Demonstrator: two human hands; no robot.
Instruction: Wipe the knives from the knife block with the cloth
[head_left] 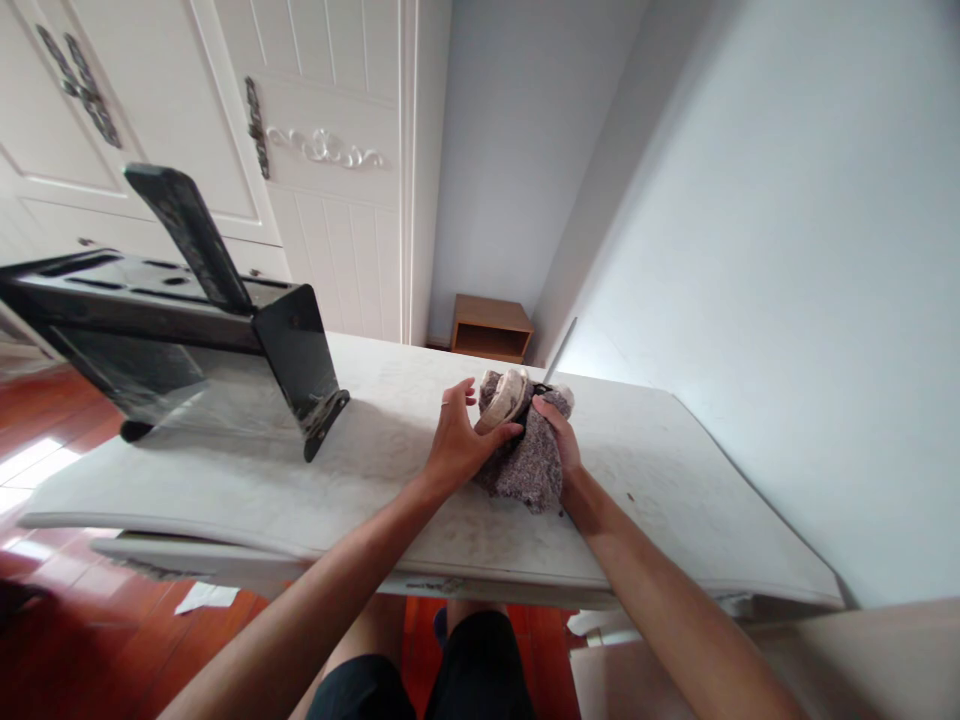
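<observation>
A crumpled fuzzy grey-brown cloth (529,465) is bunched up on the white tabletop. My right hand (561,432) grips its right side, thumb pressed on top. A beige rolled or folded piece (504,398) shows at the bundle's upper left, and something dark peeks out between the folds; I cannot tell what it is. My left hand (466,430) is at the left side of the bundle, fingers spread apart, thumb reaching across and touching it. A pale fluffy bit shows beside my right fingers.
On the left of the white tabletop (390,420) stands a black frame with clear sides and an upright handle (187,235). White cabinets (337,230) rise behind it. A brown open box (491,325) sits beyond the far edge. A pale wall (787,300) borders the right.
</observation>
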